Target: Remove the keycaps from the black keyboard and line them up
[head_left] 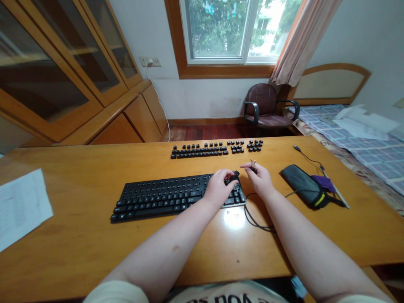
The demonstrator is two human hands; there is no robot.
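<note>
A black keyboard point(164, 197) lies on the wooden desk point(78, 235) in front of me. My left hand point(219, 187) rests on the keyboard's right end, fingers curled and pinching a black keycap point(235, 174). My right hand point(260, 179) hovers just past the keyboard's right edge, fingers closed on a small metal keycap puller point(252, 164). Rows of loose black keycaps point(208, 149) are laid out in keyboard order farther back on the desk.
A black pouch point(303, 185) with a purple item and a thin tool lies at the right. The keyboard's cable point(255, 219) loops near my right wrist. White paper point(22, 206) sits at the left edge. Beyond the desk stand a chair point(268, 107), cabinets and a bed.
</note>
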